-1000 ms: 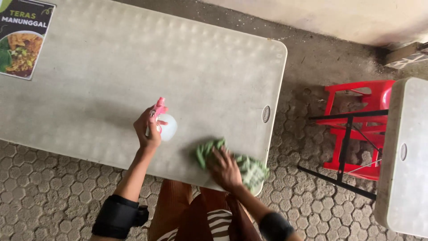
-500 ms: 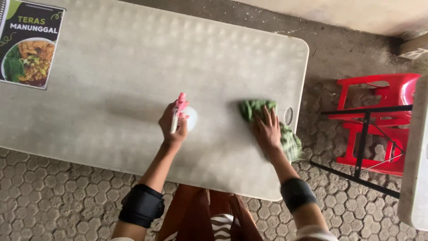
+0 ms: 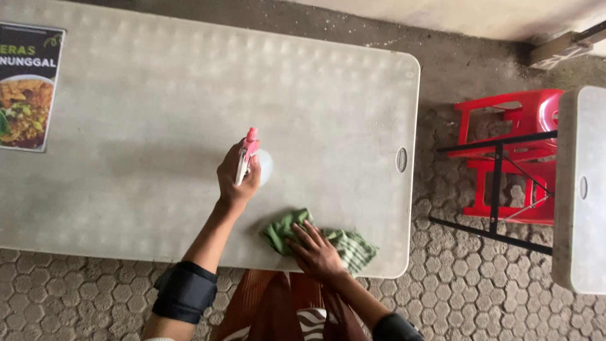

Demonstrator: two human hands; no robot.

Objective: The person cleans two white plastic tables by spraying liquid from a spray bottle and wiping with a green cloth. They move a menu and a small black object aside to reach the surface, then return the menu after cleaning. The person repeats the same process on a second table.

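Note:
My left hand [image 3: 235, 179] grips a spray bottle [image 3: 251, 158] with a pink nozzle and a clear body, held over the middle of a grey plastic folding table [image 3: 158, 113]. My right hand [image 3: 315, 252] presses flat on a green checked cloth [image 3: 348, 245] near the table's front edge, just right of the bottle. Both forearms wear black sleeves.
A food poster [image 3: 25, 85] lies on the table's left end. A red plastic stool [image 3: 511, 158] and a black metal table frame stand to the right, beside a second grey table [image 3: 577, 189]. The ground is hexagonal paving.
My right hand has drawn the cloth back from the table's right end toward the front edge, closer to my body. My left hand still holds the spray bottle in about the same place.

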